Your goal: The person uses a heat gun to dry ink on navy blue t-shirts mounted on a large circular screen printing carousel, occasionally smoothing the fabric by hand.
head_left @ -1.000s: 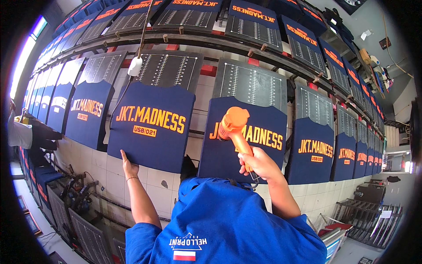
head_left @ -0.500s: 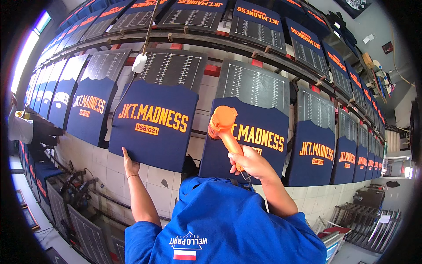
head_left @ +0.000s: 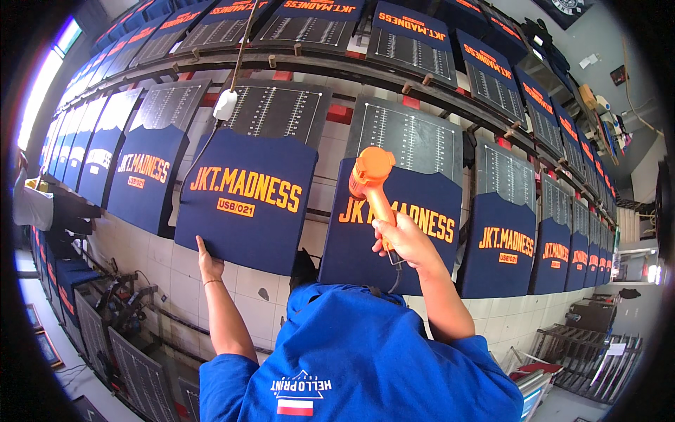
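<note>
My right hand [head_left: 404, 239] grips the handle of an orange heat gun [head_left: 374, 169], a cord trailing from its handle end. The gun is over a navy shirt [head_left: 337, 246] with an orange and yellow print, laid on a dark board, and hides part of the lettering. My left hand [head_left: 209, 264] is at the lower edge of the neighbouring navy shirt [head_left: 242, 225], one digit on top of the fabric. Its other fingers are mostly hidden at the edge of the shirt-covered board [head_left: 281, 105], which it appears to hold.
More shirt-covered boards [head_left: 503, 239] run along both sides of a dark rail [head_left: 337, 63]. A white plug connector [head_left: 226, 105] hangs on a cord over the left board. Part of another person [head_left: 35, 204] shows at far left. Metal racks [head_left: 587, 359] stand lower right.
My right hand has moved the heat gun slightly up and to the right, baring the first letters of the print. The hanging connector has swung a little right. My left hand stays in place.
</note>
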Available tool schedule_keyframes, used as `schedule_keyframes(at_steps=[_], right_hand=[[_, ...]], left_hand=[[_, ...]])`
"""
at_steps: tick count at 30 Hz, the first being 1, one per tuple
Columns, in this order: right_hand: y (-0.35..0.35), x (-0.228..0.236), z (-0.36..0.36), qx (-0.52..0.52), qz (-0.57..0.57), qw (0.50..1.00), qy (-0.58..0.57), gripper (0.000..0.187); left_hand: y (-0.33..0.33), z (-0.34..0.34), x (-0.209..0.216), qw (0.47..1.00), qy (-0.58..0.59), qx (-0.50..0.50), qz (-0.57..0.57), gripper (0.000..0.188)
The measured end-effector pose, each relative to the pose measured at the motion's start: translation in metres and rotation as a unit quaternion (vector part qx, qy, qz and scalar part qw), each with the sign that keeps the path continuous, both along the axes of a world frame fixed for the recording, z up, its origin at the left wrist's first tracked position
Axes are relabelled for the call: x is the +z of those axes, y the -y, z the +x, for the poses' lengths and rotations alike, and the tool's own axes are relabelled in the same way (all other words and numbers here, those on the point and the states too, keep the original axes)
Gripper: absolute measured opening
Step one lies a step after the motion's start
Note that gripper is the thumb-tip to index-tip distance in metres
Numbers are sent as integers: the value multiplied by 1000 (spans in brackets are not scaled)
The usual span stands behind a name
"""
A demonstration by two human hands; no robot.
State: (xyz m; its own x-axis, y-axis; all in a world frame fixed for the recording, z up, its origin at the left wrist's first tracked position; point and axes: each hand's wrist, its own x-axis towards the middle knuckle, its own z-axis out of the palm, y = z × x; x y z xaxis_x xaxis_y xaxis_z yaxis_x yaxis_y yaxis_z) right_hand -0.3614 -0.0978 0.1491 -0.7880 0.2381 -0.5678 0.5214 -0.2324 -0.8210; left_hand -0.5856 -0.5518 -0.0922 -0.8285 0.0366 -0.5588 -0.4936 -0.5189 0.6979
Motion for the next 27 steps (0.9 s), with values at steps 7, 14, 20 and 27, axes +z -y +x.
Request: schedule_keyframes(at_steps=[7, 14, 20, 27], right_hand=[[13, 7, 18, 61, -47, 997, 17, 29], [10, 3, 45, 50, -30, 998, 25, 34], [4, 19, 85, -17, 14, 998, 55, 28], [-3, 22, 102, -57, -17, 996, 64, 23]], left_hand=[[1, 1, -1, 1000, -5, -9, -2, 71], [0, 0, 0, 1000, 13, 11, -9, 72], [-4, 4, -2, 1000, 2, 2, -21, 80], [-15, 13, 4, 999, 16, 4, -36, 79]])
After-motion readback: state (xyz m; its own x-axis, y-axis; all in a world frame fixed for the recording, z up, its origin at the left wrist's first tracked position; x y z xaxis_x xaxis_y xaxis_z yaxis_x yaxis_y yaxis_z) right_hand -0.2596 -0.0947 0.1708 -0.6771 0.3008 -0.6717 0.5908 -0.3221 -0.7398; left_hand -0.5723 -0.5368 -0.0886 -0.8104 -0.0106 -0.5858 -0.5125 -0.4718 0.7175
